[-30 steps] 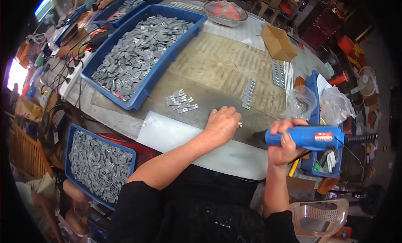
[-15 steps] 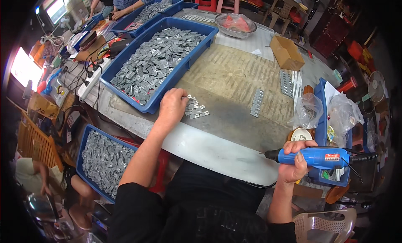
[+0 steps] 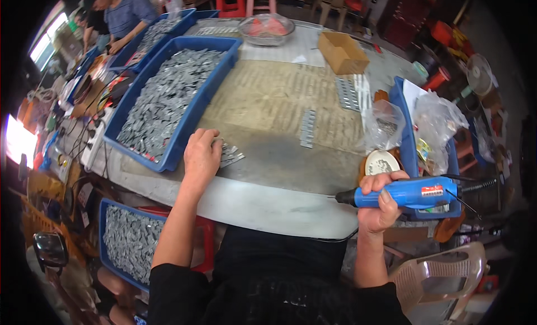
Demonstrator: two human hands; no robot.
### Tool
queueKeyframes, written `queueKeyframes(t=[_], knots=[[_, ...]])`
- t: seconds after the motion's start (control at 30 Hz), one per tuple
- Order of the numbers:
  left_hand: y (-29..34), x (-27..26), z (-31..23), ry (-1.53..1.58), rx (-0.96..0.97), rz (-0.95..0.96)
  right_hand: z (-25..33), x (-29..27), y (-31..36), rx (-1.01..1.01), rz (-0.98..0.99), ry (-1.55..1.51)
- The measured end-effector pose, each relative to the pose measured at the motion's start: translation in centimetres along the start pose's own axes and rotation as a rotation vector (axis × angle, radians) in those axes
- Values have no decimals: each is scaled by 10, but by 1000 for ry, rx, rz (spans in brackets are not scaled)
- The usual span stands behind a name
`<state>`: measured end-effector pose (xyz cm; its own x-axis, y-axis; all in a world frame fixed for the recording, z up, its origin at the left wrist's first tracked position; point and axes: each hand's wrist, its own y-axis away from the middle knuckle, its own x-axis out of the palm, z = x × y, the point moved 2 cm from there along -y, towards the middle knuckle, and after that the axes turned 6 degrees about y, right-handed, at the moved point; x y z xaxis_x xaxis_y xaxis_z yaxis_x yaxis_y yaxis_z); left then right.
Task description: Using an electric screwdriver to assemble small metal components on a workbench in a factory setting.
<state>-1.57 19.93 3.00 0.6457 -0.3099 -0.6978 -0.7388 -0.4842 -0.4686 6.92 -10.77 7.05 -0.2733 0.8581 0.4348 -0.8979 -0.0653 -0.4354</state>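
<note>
1. Tool, blue, handheld [image 3: 417, 193]: gripped in right hand [image 3: 381, 205], fingers wrapped over its barrel, thumb along the near side. Lies about level, dark tapered nose to the left, above the table's near edge; black cord off its rear end.
2. Left hand [image 3: 202, 154]: back of hand up, fingers bent, just beside a small spread of flat grey pieces [image 3: 232, 156]. Fingertips partly hidden; cannot tell whether a piece is pinched.
3. Grey pieces lie on the table [image 3: 251, 109], to the right of the left hand, partly covered by it.
4. Large blue tray [image 3: 177, 149], heaped with similar pieces, stands behind and left of that hand. Lower blue bin [image 3: 103, 235], also full, sits below table level at left.
5. Mid-table: grey strip [image 3: 307, 128]; a second strip [image 3: 347, 94] farther back, near an open cardboard box [image 3: 352, 64].
6. Behind the right hand: pale round dish [image 3: 382, 153] holding small bits, beside a blue container [image 3: 409, 140].
</note>
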Motion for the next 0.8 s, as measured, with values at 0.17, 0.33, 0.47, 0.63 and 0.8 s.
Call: queueKeyframes(t=[0.17, 0.33, 0.47, 0.63, 0.8], knots=[[-8, 40, -54, 340, 176, 207, 0, -7, -5, -6, -38, -12], [-14, 87, -82, 394, 330, 343, 1, -11, -6, -28, -49, -3], [-16, 108, -93, 344, 371, 366, 2, -16, -8, -47, -81, 6], [-17, 121, -97, 249, 449, 345, 1, -22, -12, -64, -74, 32], [-15, 125, -96, 222, 458, 346, -1, -25, -12, -61, -81, 29]])
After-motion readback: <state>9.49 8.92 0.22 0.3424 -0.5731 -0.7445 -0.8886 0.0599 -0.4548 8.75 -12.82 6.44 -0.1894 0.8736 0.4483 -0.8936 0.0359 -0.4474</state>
